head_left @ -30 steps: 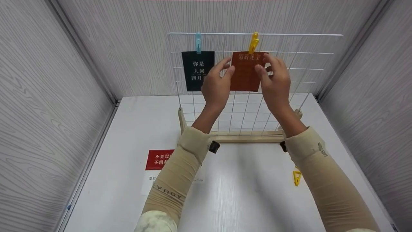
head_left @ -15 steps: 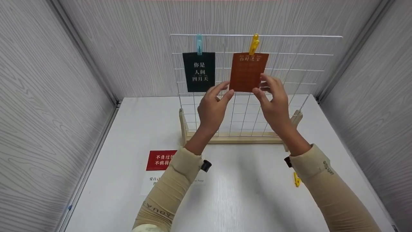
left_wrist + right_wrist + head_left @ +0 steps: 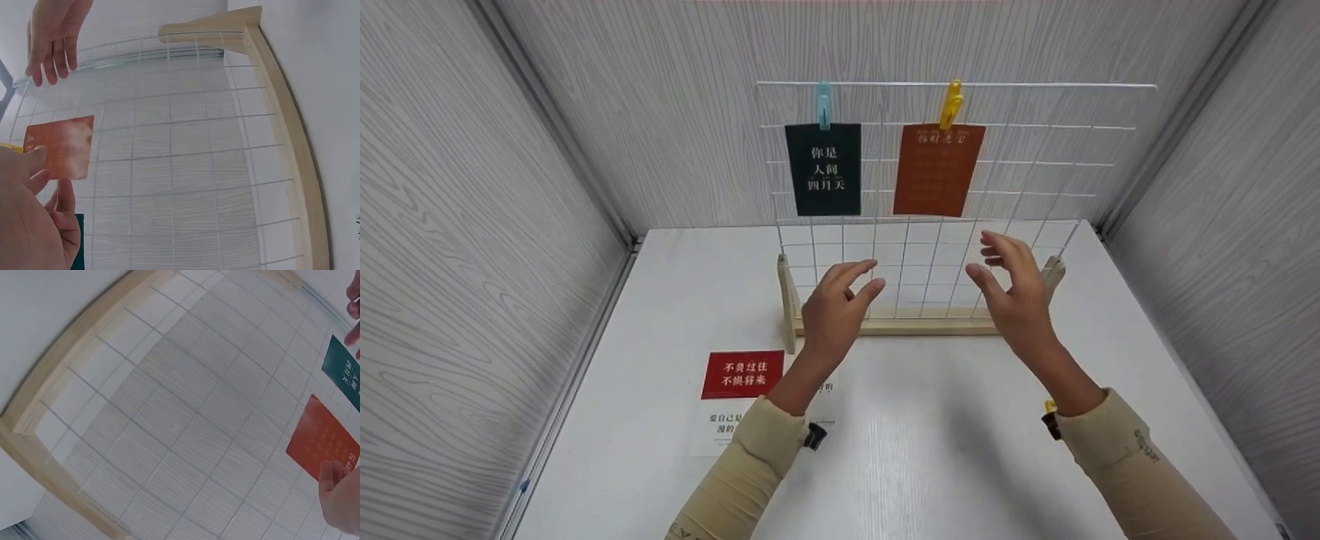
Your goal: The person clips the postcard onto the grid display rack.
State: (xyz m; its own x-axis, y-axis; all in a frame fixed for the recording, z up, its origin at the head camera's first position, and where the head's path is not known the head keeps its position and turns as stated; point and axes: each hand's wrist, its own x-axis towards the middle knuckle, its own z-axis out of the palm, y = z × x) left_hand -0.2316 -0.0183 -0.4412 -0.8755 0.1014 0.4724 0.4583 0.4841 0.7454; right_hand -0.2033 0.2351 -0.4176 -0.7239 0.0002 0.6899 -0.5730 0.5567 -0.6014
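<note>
A rust-red card (image 3: pixel 937 176) with pale writing hangs from the white wire grid (image 3: pixel 1057 85), held at its top by a yellow clip (image 3: pixel 952 105). To its left a dark green card (image 3: pixel 826 201) hangs from a light blue clip (image 3: pixel 823 106). In the head view my left hand (image 3: pixel 834 306) is below and between the two cards, thumb and fingers loosely bent around nothing. My right hand (image 3: pixel 1018 300) is below and right of the rust-red card, fingers relaxed and holding nothing. Both hands are apart from the cards in the head view.
The grid stands in a wooden base (image 3: pixel 922 327). On the white table at left lie a red card (image 3: pixel 742 375) and white printed cards (image 3: pixel 716 442), partly covered by my left forearm. A bit of yellow plastic (image 3: pixel 1050 406) shows beside my right wrist. Grey wood-patterned walls enclose the table.
Both hands have come down from the sides of the rust-red card towards me and moved farther apart. The card stays hanging under its yellow clip.
</note>
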